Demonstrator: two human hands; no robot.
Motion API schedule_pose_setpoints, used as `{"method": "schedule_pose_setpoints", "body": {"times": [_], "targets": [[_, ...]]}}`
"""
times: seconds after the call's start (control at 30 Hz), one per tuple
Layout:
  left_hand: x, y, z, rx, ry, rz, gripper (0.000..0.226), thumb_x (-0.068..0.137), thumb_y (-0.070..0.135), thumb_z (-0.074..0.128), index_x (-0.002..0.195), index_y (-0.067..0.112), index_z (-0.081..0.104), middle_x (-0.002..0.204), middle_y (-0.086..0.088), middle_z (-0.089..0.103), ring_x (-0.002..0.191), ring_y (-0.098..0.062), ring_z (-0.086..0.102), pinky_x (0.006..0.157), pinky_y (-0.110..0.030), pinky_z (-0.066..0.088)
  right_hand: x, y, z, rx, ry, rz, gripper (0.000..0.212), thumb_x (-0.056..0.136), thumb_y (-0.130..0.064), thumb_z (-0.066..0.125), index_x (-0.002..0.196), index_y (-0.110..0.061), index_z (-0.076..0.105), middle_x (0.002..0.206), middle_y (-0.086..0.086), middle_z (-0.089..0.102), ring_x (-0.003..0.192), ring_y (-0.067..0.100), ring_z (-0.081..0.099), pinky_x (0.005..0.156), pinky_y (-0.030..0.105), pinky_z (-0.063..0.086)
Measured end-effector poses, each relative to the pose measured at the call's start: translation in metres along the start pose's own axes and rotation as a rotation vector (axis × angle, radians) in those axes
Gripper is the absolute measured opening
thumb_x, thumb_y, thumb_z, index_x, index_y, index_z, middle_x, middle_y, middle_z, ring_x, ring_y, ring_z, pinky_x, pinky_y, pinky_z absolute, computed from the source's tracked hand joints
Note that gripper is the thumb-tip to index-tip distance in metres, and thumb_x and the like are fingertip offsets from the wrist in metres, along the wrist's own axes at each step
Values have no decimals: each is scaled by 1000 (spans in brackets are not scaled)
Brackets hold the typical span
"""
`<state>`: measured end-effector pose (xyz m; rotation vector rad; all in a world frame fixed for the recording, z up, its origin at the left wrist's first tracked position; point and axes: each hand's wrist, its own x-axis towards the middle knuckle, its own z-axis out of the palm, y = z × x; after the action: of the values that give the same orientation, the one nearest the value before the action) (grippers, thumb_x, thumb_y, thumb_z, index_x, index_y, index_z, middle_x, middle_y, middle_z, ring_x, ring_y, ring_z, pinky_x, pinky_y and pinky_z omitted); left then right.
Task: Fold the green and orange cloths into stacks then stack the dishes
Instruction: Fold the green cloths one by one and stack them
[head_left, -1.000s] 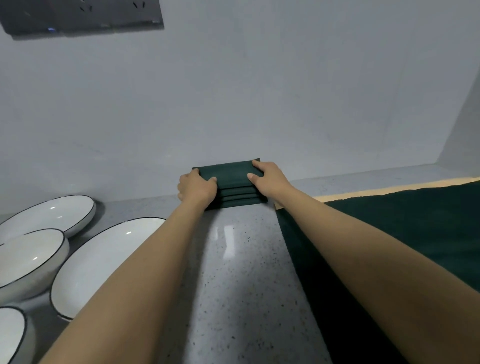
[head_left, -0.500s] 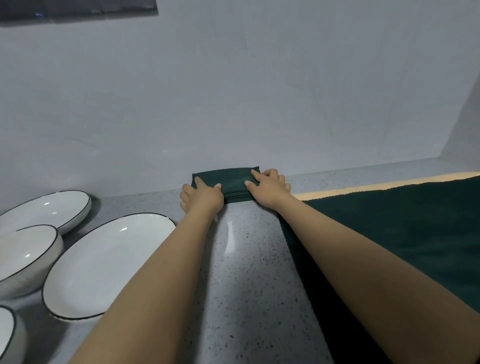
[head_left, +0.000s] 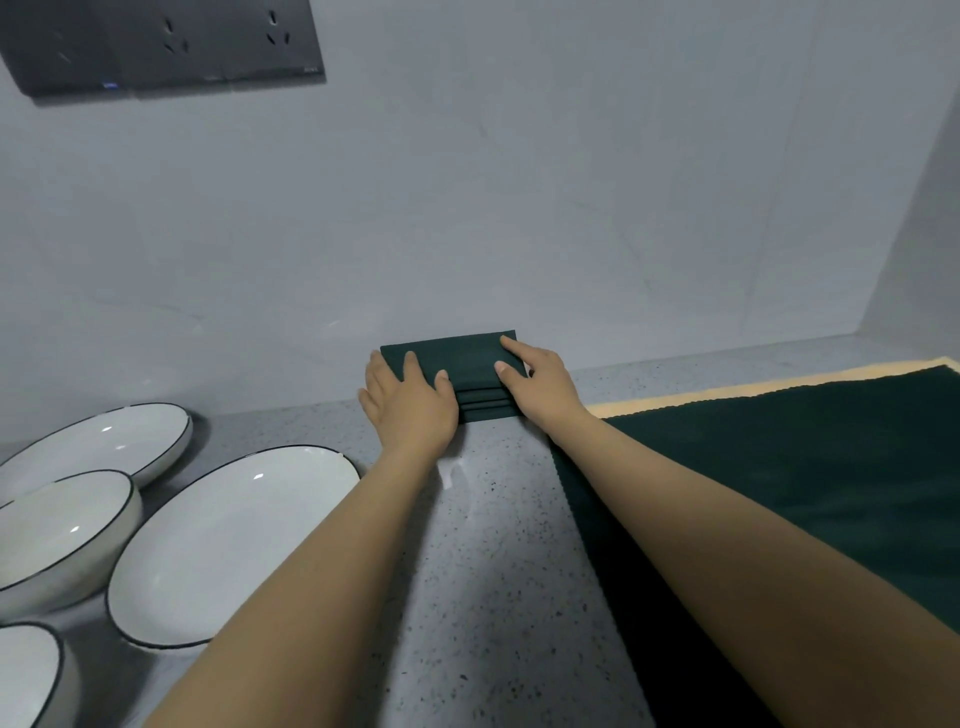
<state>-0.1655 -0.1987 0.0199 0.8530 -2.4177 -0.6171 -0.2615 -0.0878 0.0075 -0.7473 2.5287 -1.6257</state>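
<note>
A stack of folded dark green cloths (head_left: 464, 357) sits on the counter against the back wall. My left hand (head_left: 410, 400) lies on the stack's left side, fingers straight and thumb on top. My right hand (head_left: 540, 384) presses on its right side, index finger and thumb stretched over the top cloth. To the right a larger green cloth (head_left: 789, 467) lies spread flat, with the edge of an orange cloth (head_left: 727, 388) showing from under its far side. White black-rimmed dishes stand at left: a large plate (head_left: 228, 540), a bowl (head_left: 57, 535), a far plate (head_left: 104, 441) and a near bowl (head_left: 26, 675).
The speckled grey counter (head_left: 493, 597) runs between the dishes and the spread cloth. A grey wall rises right behind the stack, with a dark socket panel (head_left: 156, 41) high at the left. A side wall closes the far right corner.
Both hands stayed on the green stack. Their fingers went from curled at its sides to lying straighter over its top. The camera tipped down and back up.
</note>
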Motion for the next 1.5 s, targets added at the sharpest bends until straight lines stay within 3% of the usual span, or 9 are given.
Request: {"method": "schedule_pose_setpoints", "body": {"times": [0.23, 0.53, 0.67, 0.83, 1.0, 1.17, 1.3, 1.4, 1.5], "targets": [[-21, 8, -7, -5, -54, 18, 56, 101, 36, 31, 150, 12, 20, 158, -17, -2, 147, -25, -6, 118, -42, -7, -29, 4, -11, -60, 20, -3, 44, 95, -35, 50, 138, -35, 44, 147, 3, 35, 138, 20, 27, 114, 37, 24], [-113, 39, -34, -97, -185, 58, 54, 101, 31, 34, 149, 9, 23, 159, -15, 7, 147, -25, 2, 119, -40, 1, -128, -14, -52, -104, -4, -44, 39, 96, -28, 50, 135, -32, 49, 145, -2, 38, 135, 18, 25, 106, 25, 21], [-178, 46, -45, -136, -259, 61, 50, 102, 28, 30, 148, 9, 27, 157, -11, 18, 147, -22, 7, 119, -40, 5, -190, -14, -79, -220, -13, -41, 38, 95, -29, 52, 133, -32, 51, 144, -1, 41, 134, 19, 28, 113, 34, 23], [-249, 54, -60, -160, -301, 143, 44, 101, 23, 32, 144, 10, 35, 153, -7, 29, 144, -19, 17, 119, -38, 4, -264, -8, -116, -304, 2, -95, 36, 94, -27, 54, 129, -31, 55, 137, -2, 48, 129, 17, 34, 111, 32, 26], [-314, 54, -69, -301, -328, 162, 37, 96, 21, 39, 130, 12, 53, 134, -4, 52, 126, -20, 45, 112, -46, 29, -337, -1, -147, -419, 0, -117, 35, 94, -28, 53, 129, -32, 55, 132, -5, 52, 125, 16, 38, 105, 26, 24], [-367, 53, -77, -252, -356, 229, 34, 95, 19, 46, 128, 13, 56, 131, -2, 55, 122, -18, 48, 111, -39, 30, -395, 3, -171, -500, -31, -97, 36, 94, -33, 52, 130, -32, 54, 126, -6, 55, 122, 16, 40, 100, 25, 26], [-387, 48, -87, -261, -368, 324, 24, 92, 17, 52, 112, 23, 66, 117, 9, 58, 117, -9, 49, 106, -28, 29, -424, 0, -183, -518, -92, -91, 31, 91, -41, 56, 121, -36, 59, 122, -11, 55, 119, 12, 39, 98, 24, 24], [-400, 49, -92, -290, -409, 394, 20, 90, 16, 58, 98, 28, 71, 98, 20, 55, 109, -5, 50, 104, -32, 34, -442, -3, -194, -474, -166, -79, 30, 81, -48, 67, 109, -40, 65, 120, -16, 52, 116, 6, 34, 98, 24, 21], [-405, 47, -95, -309, -451, 459, 21, 88, 15, 62, 92, 33, 71, 94, 24, 53, 107, -4, 49, 103, -34, 36, -449, -2, -202, -434, -199, -73, 24, 72, -47, 75, 94, -44, 66, 115, -21, 50, 114, 3, 32, 98, 24, 19]]}}
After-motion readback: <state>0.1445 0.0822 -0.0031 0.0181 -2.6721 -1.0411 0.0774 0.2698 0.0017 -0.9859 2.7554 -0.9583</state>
